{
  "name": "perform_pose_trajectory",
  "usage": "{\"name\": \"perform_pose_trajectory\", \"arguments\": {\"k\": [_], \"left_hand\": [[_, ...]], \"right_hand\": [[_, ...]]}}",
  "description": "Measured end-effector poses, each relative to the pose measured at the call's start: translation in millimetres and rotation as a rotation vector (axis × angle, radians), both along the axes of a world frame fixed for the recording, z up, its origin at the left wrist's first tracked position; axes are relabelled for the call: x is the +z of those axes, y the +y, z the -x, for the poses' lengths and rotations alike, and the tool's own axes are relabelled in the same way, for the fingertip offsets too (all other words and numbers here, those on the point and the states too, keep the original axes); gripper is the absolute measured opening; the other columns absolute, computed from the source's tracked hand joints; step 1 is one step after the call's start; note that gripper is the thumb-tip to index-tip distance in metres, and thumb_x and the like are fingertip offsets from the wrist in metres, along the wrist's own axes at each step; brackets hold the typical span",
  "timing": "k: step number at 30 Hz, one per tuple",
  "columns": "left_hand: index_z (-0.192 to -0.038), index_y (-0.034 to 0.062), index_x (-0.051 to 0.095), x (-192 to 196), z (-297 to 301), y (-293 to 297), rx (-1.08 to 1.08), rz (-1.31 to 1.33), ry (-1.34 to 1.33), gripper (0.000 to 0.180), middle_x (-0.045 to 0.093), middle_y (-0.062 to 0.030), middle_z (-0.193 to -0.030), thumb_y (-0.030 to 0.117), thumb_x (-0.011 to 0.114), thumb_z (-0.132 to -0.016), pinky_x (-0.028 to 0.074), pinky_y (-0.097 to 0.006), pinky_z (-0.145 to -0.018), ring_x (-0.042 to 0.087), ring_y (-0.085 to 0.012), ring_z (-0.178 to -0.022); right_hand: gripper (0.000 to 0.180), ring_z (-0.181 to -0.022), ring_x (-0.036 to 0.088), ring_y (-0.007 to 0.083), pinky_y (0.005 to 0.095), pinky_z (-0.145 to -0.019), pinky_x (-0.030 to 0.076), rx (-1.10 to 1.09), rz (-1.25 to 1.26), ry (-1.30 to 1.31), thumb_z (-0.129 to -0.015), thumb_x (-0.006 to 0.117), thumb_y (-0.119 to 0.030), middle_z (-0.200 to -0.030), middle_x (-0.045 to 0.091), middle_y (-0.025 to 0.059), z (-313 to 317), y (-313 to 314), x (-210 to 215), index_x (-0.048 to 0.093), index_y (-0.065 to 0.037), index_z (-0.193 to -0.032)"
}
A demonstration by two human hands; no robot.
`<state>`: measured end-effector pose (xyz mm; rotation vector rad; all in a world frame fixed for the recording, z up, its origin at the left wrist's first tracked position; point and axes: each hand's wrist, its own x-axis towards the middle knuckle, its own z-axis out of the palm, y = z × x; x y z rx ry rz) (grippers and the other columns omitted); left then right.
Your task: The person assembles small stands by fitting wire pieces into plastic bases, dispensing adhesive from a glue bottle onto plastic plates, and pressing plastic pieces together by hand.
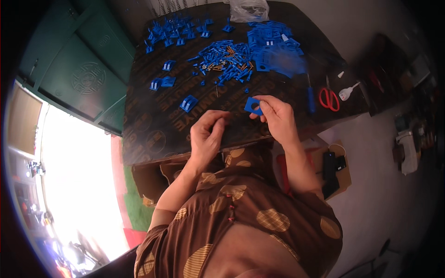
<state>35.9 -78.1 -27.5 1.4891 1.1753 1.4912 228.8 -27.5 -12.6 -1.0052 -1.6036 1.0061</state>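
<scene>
Over the near part of the dark table, my right hand [279, 116] pinches a small flat blue plastic plate [250, 104] with a round hole, between thumb and fingers. My left hand [206, 134] is closed just left of it, thumb and fingers pressed together; whatever may be between them does not show. A blue plastic piece with white strips [188, 103] lies just beyond my left hand. Further off sits a heap of small blue plastic parts [222, 60] mixed with brass-coloured pieces. Behind it at the right is a pile of flat blue plates [278, 46].
Assembled blue pieces [171, 30] stand at the far left of the table [153, 111]. To the right lie a blue-handled screwdriver [311, 99], red-handled scissors [328, 99] and a white plug-like piece [346, 92]. A clear plastic bag [249, 10] is at the far edge.
</scene>
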Motion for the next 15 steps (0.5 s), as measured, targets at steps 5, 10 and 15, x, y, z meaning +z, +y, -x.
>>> {"name": "perform_pose_trajectory", "arguments": {"k": [5,10,15], "left_hand": [[-0.102,-0.0054,0.063,9.0,-6.8,3.8,-0.233,0.197,-0.371,0.019,0.065,-0.0052,-0.086,0.010,0.057,-0.092,0.047,-0.021,-0.073,0.059,-0.0092,-0.080],[-0.095,-0.0043,0.062,-0.9,-1.8,8.6,-0.244,0.200,-0.447,0.016,0.066,-0.0064,-0.084,0.010,0.058,-0.092,0.047,-0.022,-0.072,0.060,-0.0092,-0.074],[-0.091,-0.0037,0.062,-10.3,1.9,14.6,-0.215,0.213,-0.694,0.011,0.065,-0.0071,-0.082,0.007,0.059,-0.090,0.048,-0.023,-0.069,0.059,-0.0108,-0.071]], "right_hand": [[0.026,-0.061,0.050,0.0053,0.0192,-0.055,0.042,0.009,-0.011,0.067,-0.095,0.049,-0.013,-0.079,0.065,0.0051,23.3,-23.2,16.1,0.060,0.003,-0.113],[0.026,-0.062,0.050,0.0053,0.0192,-0.056,0.042,0.032,-0.006,0.070,-0.095,0.051,-0.012,-0.081,0.063,0.0031,32.4,-25.1,7.5,0.059,0.001,-0.115],[0.016,-0.061,0.054,0.0055,0.0206,-0.055,0.043,0.031,-0.011,0.210,-0.092,0.055,-0.012,-0.073,0.063,0.0023,37.6,-21.0,-6.4,0.058,0.002,-0.100]]}}
